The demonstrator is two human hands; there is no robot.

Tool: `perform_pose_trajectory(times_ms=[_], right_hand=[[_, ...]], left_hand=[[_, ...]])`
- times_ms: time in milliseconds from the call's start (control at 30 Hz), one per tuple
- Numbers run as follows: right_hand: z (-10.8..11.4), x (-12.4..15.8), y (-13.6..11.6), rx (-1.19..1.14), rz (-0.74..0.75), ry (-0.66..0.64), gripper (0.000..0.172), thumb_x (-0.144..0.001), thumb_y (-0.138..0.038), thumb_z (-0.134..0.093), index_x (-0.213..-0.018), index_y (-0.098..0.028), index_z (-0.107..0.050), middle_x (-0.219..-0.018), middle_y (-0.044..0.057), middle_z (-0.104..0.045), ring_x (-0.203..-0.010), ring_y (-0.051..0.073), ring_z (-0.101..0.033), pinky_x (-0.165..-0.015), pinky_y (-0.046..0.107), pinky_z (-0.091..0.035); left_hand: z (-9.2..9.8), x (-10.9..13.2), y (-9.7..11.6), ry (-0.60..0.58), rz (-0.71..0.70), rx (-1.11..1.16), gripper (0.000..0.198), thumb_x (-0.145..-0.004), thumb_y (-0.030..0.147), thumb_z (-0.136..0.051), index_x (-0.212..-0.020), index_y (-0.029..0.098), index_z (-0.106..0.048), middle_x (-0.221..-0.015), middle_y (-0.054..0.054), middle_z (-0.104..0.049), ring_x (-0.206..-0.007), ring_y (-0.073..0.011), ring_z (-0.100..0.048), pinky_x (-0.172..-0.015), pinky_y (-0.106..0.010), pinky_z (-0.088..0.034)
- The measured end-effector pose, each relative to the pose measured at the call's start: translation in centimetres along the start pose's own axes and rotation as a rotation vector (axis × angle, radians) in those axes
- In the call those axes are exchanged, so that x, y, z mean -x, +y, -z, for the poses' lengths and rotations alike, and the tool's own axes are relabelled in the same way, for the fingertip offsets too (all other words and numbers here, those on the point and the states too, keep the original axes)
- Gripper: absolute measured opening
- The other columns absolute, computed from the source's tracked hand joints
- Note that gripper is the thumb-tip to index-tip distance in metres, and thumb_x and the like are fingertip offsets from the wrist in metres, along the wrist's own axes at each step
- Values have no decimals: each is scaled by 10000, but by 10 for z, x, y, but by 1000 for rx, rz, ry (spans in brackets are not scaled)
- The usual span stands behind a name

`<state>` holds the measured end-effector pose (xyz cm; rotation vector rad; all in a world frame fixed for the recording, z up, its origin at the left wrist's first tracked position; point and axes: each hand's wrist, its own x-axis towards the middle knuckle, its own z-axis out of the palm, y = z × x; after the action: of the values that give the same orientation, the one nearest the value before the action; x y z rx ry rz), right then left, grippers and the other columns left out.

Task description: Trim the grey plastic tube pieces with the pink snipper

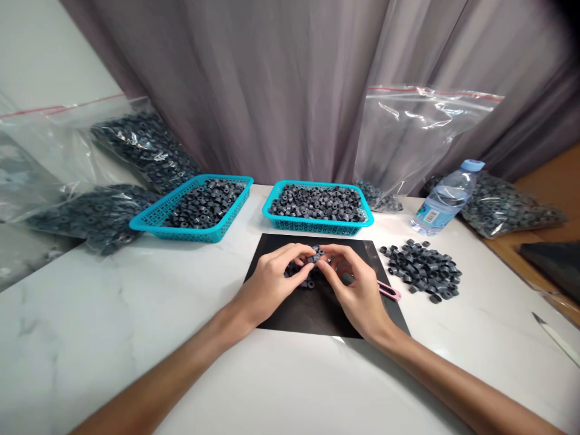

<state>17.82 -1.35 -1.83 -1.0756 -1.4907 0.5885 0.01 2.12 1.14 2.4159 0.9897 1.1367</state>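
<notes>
While left hand (267, 285) and right hand (359, 291) pinch one ring (314, 258), two baskets (151, 225) (317, 225)

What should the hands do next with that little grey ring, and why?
Probably turn the ring over to look at it: the left hand and right hand both pinch it above the black mat, where a few more rings lie.

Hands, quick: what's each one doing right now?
Left hand: closed, fingertips pinching small dark rings above the black mat.
Right hand: closed, pinching the same rings.
</notes>
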Motion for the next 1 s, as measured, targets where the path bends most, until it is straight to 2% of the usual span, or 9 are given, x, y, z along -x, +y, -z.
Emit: perform_pose_trajectory(times_ms=[333, 500, 700, 833, 1000], right_hand=[[0, -1, -1, -14, -24, -18, 184, -977, -284, -591, -1143, -211, -626, -989, 47, -691, -823, 164, -643, -698, 278, -516], [0, 0, -2, -34, -62, 19, 181, -999, -333, -559, -1117, -213, -623, -1042, 58, -691, -887, 180, -660, -745, 292, -527], [-1, -2, -2, -45, -121, 15, 206, -1008, -378, -533, -1111, -220, -615, -1045, 62, -692, -883, 187, -664, -693, 283, -525], [-2, -2, 0, -66, -126, -14, 240, -998, -402, -546, -1136, -213, -599, -1058, 72, -696, -884, 188, -673, -676, 275, -534], [-3, -1, 0, -76, -142, -39, 267, -1001, -427, -534, -1143, -209, -595, -1043, 73, -701, -842, 176, -674, -640, 262, -529]], left_hand=[[2, 0, 0, -52, 24, 39, 226, -938, 165, -647, -1152, 224, -685, -1062, -22, -718, -903, -154, -690, -879, -292, -579], [2, -1, 0, -73, 27, 43, 233, -941, 172, -643, -1159, 236, -695, -1057, -21, -711, -914, -159, -689, -883, -291, -577], [3, 0, -1, -96, 48, 58, 265, -954, 188, -639, -1206, 257, -683, -1110, -22, -676, -974, -161, -674, -897, -296, -564], [4, 1, 0, -125, 37, 32, 234, -959, 195, -643, -1183, 254, -672, -1108, -14, -651, -995, -154, -664, -916, -283, -539], [6, 0, 3, -124, -22, -104, 130, -947, 227, -666, -1076, 240, -665, -1034, -12, -652, -986, -188, -653, -917, -330, -519]])
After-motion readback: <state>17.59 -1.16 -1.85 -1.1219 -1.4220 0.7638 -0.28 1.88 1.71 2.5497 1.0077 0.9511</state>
